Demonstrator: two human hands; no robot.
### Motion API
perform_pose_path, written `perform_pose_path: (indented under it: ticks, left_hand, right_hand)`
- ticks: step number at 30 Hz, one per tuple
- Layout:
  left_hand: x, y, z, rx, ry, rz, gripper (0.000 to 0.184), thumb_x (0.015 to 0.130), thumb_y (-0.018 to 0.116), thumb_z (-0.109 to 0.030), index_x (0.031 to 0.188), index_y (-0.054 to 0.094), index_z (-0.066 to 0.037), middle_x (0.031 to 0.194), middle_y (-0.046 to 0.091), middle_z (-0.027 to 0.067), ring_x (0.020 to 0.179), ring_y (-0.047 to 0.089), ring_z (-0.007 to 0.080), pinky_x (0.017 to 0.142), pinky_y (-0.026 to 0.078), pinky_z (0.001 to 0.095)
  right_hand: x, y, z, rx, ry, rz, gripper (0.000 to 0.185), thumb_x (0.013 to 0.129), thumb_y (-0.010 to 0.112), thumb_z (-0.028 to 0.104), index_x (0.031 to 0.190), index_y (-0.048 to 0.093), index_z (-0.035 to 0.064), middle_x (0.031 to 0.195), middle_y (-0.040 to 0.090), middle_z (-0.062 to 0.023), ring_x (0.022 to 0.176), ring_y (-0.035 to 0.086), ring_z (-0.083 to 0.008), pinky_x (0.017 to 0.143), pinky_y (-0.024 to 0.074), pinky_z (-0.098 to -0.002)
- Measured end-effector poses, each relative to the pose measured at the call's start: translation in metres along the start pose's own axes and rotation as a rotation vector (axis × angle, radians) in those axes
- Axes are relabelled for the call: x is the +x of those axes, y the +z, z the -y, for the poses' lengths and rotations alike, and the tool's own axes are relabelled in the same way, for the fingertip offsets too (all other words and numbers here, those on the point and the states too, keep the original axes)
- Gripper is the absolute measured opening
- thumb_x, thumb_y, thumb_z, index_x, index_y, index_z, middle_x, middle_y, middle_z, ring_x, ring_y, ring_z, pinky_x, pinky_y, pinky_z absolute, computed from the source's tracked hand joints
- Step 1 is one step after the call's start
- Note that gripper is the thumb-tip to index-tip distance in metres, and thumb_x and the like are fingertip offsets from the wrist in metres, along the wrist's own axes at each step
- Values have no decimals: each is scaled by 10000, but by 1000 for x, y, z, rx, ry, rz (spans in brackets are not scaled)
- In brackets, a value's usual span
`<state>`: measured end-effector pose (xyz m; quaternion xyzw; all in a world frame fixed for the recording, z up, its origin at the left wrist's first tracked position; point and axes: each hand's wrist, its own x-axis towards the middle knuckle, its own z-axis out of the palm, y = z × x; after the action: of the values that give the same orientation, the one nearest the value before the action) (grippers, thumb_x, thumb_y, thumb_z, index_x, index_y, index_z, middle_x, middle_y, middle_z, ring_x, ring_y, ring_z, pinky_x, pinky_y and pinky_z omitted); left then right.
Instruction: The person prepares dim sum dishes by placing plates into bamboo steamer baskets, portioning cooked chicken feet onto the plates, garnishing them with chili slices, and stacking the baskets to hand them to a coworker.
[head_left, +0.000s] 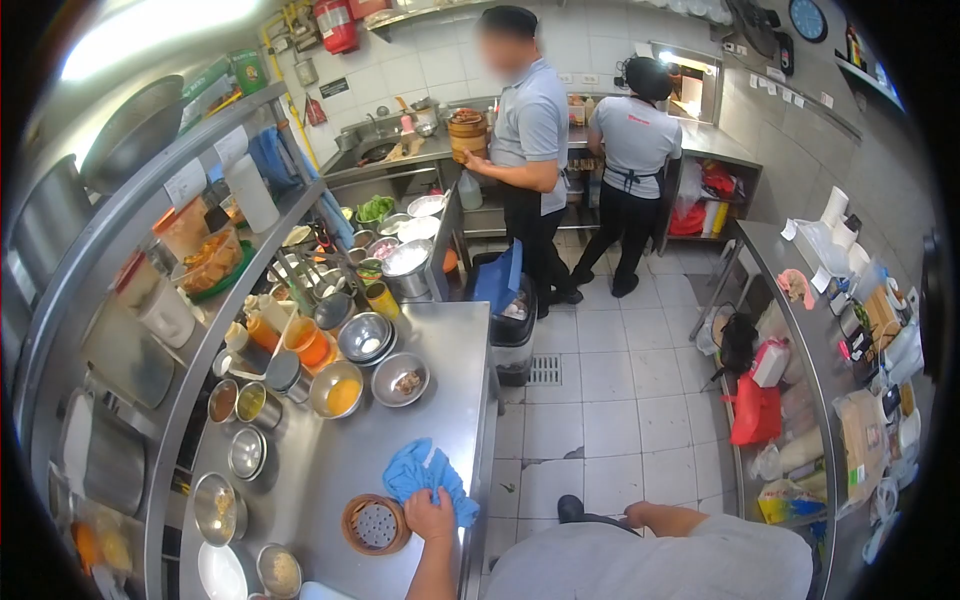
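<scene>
My left hand (430,514) is closed on a crumpled blue cloth (432,478), which rests on the steel worktop (350,455) near its right edge. Just left of the hand sits a round bamboo steamer (376,526) with a perforated metal base. My right hand (640,515) is beside the front of my grey shirt, away from the worktop; its fingers are too small and partly hidden to make out. Beyond the cloth stand a metal bowl with brownish food (401,380) and one with orange-yellow contents (336,390).
A person (535,130) holding a bamboo steamer stands by the far counter, near another person (632,150). A bin (514,355) stands beyond the worktop. Steel shelving (195,365) runs along the left, a loaded steel table (800,275) along the right.
</scene>
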<state>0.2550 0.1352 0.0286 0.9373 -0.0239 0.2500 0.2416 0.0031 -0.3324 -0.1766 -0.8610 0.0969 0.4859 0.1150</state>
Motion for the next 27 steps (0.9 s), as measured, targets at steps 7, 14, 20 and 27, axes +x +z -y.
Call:
perform_pose_path:
  ticks: [7,14,20,27]
  left_hand:
    - [0,1,-1,-9,3,-21,247,841,766,-286,806,702,-49,878,705,149,886,633,397,793,504,517]
    - [-4,2,4,-6,14,-13,258,846,764,-296,804,706,-48,865,697,154,867,629,396,778,498,518]
    - [-1,5,4,15,18,-34,262,852,753,-302,807,709,-47,858,691,156,860,629,402,774,495,521]
    - [-1,4,2,19,25,-38,263,857,751,-306,806,706,-52,861,688,155,855,627,402,769,492,521]
  right_hand:
    - [11,-23,16,-18,-82,-31,655,996,611,536,1465,633,79,1447,659,-202,1349,609,-402,1137,486,-475]
    - [10,-38,15,84,-72,-101,723,997,583,620,1464,635,70,1471,640,-211,1370,596,-391,1153,469,-469]
    - [20,-31,8,55,-117,-88,721,1014,557,625,1427,660,43,1447,656,-213,1367,600,-400,1153,469,-476]
    - [30,-68,24,37,-168,-77,745,1015,515,658,1393,687,40,1446,657,-211,1361,601,-397,1154,460,-474]
